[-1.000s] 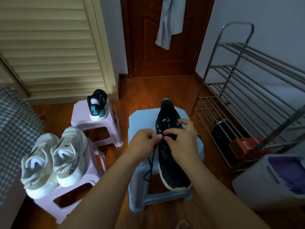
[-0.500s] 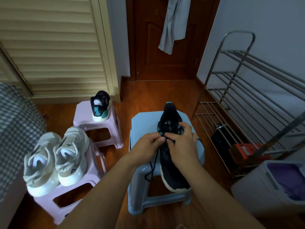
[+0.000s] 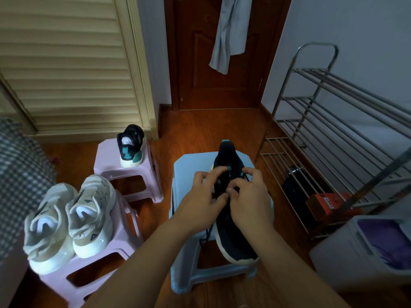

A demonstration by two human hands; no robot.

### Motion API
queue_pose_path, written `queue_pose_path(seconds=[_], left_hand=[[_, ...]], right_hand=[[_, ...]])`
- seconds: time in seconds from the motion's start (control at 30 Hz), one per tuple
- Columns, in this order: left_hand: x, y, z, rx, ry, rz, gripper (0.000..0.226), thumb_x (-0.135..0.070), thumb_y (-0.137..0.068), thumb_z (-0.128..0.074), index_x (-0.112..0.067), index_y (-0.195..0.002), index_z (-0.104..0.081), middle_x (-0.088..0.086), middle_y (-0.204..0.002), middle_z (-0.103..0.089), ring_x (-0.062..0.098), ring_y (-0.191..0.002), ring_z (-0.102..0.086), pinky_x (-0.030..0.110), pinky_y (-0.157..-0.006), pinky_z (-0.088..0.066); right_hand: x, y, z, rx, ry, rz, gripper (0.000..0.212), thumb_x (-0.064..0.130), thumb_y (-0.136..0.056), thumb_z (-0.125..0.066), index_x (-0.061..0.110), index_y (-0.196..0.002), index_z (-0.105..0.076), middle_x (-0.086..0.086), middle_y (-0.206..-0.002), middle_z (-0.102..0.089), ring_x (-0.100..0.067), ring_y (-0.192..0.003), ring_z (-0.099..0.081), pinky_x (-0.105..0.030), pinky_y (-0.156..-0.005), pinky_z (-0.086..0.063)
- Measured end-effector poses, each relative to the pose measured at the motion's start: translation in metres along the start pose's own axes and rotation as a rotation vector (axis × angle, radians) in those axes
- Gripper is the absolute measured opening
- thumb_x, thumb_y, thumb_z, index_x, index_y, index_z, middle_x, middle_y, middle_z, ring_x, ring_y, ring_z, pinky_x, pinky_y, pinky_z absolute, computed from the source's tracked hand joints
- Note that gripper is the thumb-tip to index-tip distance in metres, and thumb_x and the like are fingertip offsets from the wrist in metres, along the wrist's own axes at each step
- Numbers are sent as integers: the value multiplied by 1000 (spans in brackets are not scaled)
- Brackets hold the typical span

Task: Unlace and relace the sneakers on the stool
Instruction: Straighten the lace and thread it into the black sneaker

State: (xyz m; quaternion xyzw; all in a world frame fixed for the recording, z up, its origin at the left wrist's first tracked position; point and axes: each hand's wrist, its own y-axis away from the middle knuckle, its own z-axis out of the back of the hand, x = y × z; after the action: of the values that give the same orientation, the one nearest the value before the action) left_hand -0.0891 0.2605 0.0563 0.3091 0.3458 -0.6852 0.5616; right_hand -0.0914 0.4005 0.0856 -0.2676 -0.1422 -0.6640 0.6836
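Observation:
A black sneaker [image 3: 233,238] with a white sole lies on the light blue stool [image 3: 189,163], heel toward me. Both hands are over its lace area. My left hand [image 3: 204,196] has its fingers spread across the tongue, thumb down by the eyelets. My right hand [image 3: 249,196] pinches the black lace [image 3: 205,237] at the middle of the shoe, fingers curled. One loose lace end hangs down the left side of the shoe over the stool. The matching black and teal sneaker [image 3: 131,145] stands on a pink stool [image 3: 106,161] at the back left.
A pair of white sneakers [image 3: 69,221] sits on a nearer pink stool [image 3: 104,261] at left. A metal shoe rack [image 3: 333,134] stands on the right with a red box [image 3: 329,203] under it. A grey bin [image 3: 364,252] is at lower right. A wooden door [image 3: 222,63] is ahead.
My left hand has let its fingers spread and moved up onto the tongue. My right hand has shifted slightly right, still at the lace. The camera has tilted down a little.

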Motion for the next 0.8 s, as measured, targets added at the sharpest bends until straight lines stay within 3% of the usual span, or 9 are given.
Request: queue_pose_path(seconds=[0.13, 0.23, 0.37, 0.43, 0.47, 0.53, 0.6, 0.67, 0.8], left_hand=[[3, 5, 3, 36, -176, -65, 54, -53, -89, -66, -51, -137, -41, -13, -138, -26, 6, -97, -61, 27, -84, -54], [9, 4, 8, -19, -206, -43, 64, -62, -79, -74, -48, -132, -41, -18, -139, -28, 7, -100, -59, 25, -82, -51], [13, 4, 10, 16, -68, -25, 69, -50, -79, -80, -48, -136, -41, -17, -139, -32, 2, -112, -51, 10, -90, -44], [14, 4, 8, 54, 28, -29, 75, -41, -80, -83, -52, -139, -39, -14, -137, -37, -3, -117, -46, 1, -96, -37], [15, 3, 7, 55, 66, -23, 76, -37, -80, -83, -54, -139, -38, -12, -136, -38, -4, -118, -46, 2, -100, -37], [17, 3, 6, 47, 129, 3, 78, -28, -82, -83, -53, -140, -38, -9, -135, -39, -2, -121, -45, 0, -98, -36], [16, 5, 4, 53, 160, 25, 84, -24, -84, -82, -49, -148, -34, -8, -136, -38, 2, -122, -46, -4, -93, -34], [16, 8, 2, 29, 157, 22, 89, -23, -83, -82, -45, -152, -30, -8, -137, -38, 4, -124, -47, 3, -98, -37], [20, 9, 0, -21, 200, 14, 83, -29, -79, -85, -49, -145, -38, -8, -141, -42, 8, -132, -47, 35, -111, -45]], right_hand=[[-8, -4, 7, -13, -144, -26, 10, 19, -99, -60, 20, -91, -67, 15, -136, -38, -4, -97, -54, -14, -74, -43], [-21, -15, 31, -114, -795, -348, 14, 9, -98, -57, 18, -91, -64, 4, -120, -59, -15, -100, -66, -31, -79, -61], [-74, -26, 77, -459, -1737, -698, 32, 6, -106, -35, 1, -134, -49, -18, -112, -65, -25, -93, -70, -40, -93, -57], [-87, -26, 79, -375, -2096, -751, 38, 13, -107, -33, 1, -142, -42, -13, -98, -69, -22, -80, -71, -38, -80, -59], [-83, -26, 75, -281, -2109, -776, 32, 15, -107, -36, 4, -135, -47, -6, -82, -65, -14, -64, -65, -31, -65, -56], [-66, -22, 67, -49, -1720, -691, 18, 28, -105, -45, 14, -111, -54, 5, -64, -44, -6, -47, -38, -20, -43, -34], [-46, -16, 60, 133, -915, -418, 22, 45, -98, -58, 23, -103, -57, 10, -72, -50, -4, -54, -45, -20, -48, -36], [-34, -9, 46, 245, -307, -125, 29, 54, -86, -70, 29, -97, -58, 14, -88, -60, -2, -79, -58, -25, -63, -46], [-15, -1, 20, 278, -18, 1, 34, 52, -86, -69, 27, -74, -50, 8, -75, -59, -11, -73, -58, -29, -58, -41]])
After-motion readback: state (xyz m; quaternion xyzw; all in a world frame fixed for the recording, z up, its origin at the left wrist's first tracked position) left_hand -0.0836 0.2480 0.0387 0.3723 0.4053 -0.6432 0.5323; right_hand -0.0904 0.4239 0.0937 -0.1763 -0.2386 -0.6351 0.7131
